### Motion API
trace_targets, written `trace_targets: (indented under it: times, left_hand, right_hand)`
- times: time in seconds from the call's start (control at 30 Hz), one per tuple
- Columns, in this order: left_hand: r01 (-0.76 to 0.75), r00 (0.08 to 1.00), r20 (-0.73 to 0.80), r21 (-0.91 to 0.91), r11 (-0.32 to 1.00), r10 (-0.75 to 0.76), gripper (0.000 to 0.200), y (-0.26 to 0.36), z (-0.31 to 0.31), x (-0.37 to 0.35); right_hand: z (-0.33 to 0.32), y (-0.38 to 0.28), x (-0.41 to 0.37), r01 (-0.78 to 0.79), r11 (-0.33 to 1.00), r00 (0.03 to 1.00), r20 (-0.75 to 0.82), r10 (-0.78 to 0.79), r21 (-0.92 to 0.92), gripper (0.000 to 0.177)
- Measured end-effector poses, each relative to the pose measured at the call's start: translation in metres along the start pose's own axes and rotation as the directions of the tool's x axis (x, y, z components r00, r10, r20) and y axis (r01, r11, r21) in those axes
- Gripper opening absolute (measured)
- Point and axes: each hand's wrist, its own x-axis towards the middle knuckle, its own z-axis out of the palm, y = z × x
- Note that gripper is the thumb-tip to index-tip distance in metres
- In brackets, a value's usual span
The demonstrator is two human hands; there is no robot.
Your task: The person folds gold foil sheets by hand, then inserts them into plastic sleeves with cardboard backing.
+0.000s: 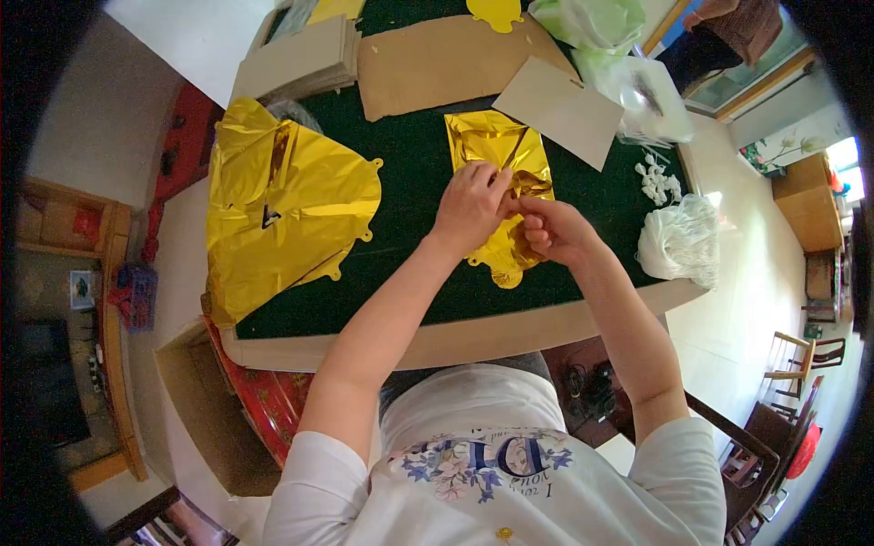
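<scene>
A shiny gold foil balloon (499, 136), flat and partly folded, lies on the dark green table top in front of me. My left hand (467, 207) is closed on its middle, fingertips pinching the creased foil. Close beside it, my right hand (557, 229) has its thumb and forefinger pressed together on the foil, the other fingers curled. The two hands' fingertips nearly meet, which hides the exact grip. Below them the foil's lower end (506, 268) shows a rounded tab. To the left, a larger heap of flat gold foil balloons (300, 209) with small tabs hangs over the table edge.
Behind lie a stack of grey cards (305, 59), brown cardboard (437, 65), a loose grey card (563, 111) and plastic bags (651, 96). At right are a bundle of white string (678, 238) and small white pieces (657, 178). An open carton (214, 400) stands below left. Another person (733, 32) is at upper right.
</scene>
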Motion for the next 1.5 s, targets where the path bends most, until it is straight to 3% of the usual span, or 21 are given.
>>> trace_targets:
  times: [0.03, 0.1, 0.23, 0.27, 0.33, 0.43, 0.53, 0.63, 1.0, 1.3, 1.5]
  left_hand:
    - [-0.019, 1.000, -0.014, 0.026, 0.999, 0.019, 0.031, -0.003, 0.004, -0.001]
    - [-0.052, 0.998, -0.040, 0.080, 0.995, 0.056, 0.025, -0.008, 0.011, -0.003]
    - [-0.037, 0.998, -0.042, 0.069, 0.997, 0.040, 0.020, -0.005, 0.006, -0.002]
    - [-0.035, 0.999, -0.038, 0.079, 0.996, 0.038, 0.019, -0.004, 0.005, -0.002]
    - [-0.031, 0.999, -0.036, 0.086, 0.996, 0.035, 0.019, -0.002, 0.005, -0.003]
    - [-0.030, 0.999, -0.041, 0.084, 0.996, 0.034, 0.019, -0.004, 0.006, -0.001]
    - [-0.028, 0.999, -0.036, 0.082, 0.996, 0.031, 0.018, -0.005, 0.007, -0.002]
    - [-0.027, 0.999, -0.044, 0.083, 0.996, 0.031, 0.018, -0.004, 0.007, -0.002]
    - [-0.011, 0.998, -0.060, 0.018, 1.000, 0.012, 0.025, -0.001, 0.003, 0.000]
    - [-0.046, 0.998, -0.029, 0.059, 0.997, 0.048, 0.060, 0.008, -0.009, 0.002]
    - [-0.015, 0.999, -0.035, 0.079, 0.997, 0.018, 0.037, 0.003, -0.001, 0.001]
  right_hand:
    - [-0.003, -0.001, 0.001, -0.032, 0.999, 0.998, 0.048, 0.032, 0.005, 0.020]
    - [-0.001, -0.002, -0.011, 0.026, 0.955, 0.999, 0.048, -0.013, -0.296, 0.024]
    - [0.008, -0.014, -0.051, 0.096, 0.669, 0.977, -0.059, -0.205, -0.737, 0.020]
    - [-0.001, -0.015, -0.049, 0.208, 0.472, 0.888, -0.037, -0.458, -0.857, 0.016]
    - [-0.023, -0.016, -0.039, 0.242, -0.020, 0.546, 0.154, -0.823, -0.970, 0.012]
    - [-0.033, -0.023, -0.032, 0.163, -0.344, 0.401, 0.381, -0.833, -0.925, 0.020]
    - [-0.045, -0.029, -0.017, 0.191, -0.594, 0.328, 0.621, -0.712, -0.782, 0.024]
    - [-0.050, -0.031, -0.010, 0.209, -0.655, 0.311, 0.684, -0.660, -0.726, 0.023]
    - [-0.047, -0.036, -0.004, 0.274, -0.687, 0.275, 0.739, -0.615, -0.673, 0.018]
    - [-0.045, -0.032, 0.002, 0.324, -0.589, 0.231, 0.666, -0.710, -0.740, 0.014]
    - [-0.043, -0.034, 0.001, 0.334, -0.584, 0.246, 0.666, -0.704, -0.740, 0.014]
